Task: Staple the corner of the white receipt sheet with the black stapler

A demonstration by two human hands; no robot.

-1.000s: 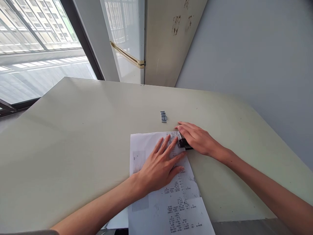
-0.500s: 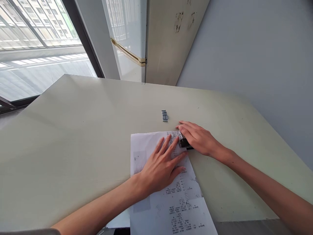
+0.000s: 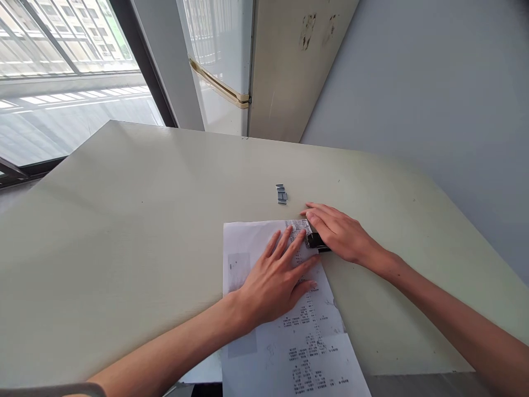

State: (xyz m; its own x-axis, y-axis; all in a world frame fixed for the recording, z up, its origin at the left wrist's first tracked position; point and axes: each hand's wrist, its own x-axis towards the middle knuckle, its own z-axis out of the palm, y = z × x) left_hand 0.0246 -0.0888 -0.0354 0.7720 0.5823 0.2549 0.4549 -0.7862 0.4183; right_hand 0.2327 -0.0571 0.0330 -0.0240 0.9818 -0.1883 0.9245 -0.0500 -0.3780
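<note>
Printed paper sheets [image 3: 243,237] lie on the table and hang past its near edge. My left hand [image 3: 275,281] rests flat on them, fingers spread, close to the top right corner. At that corner sits a black stapler [image 3: 314,241], its front end over the edge of the paper. My right hand [image 3: 339,234] covers the rest of the stapler from above, with the palm on it and the fingers reaching past it; the stapler's back part is hidden. Just beyond the paper lie several grey strips of staples [image 3: 281,194].
The pale table [image 3: 124,220] spreads out on both sides. Behind its far edge stands a fridge [image 3: 285,82] with a beige handle [image 3: 219,85]. A window [image 3: 61,55] is at the upper left, and a plain wall [image 3: 433,82] rises on the right.
The whole view has shifted slightly, so everything sits a little farther right. Both hands, the paper and the stapler keep their places relative to each other.
</note>
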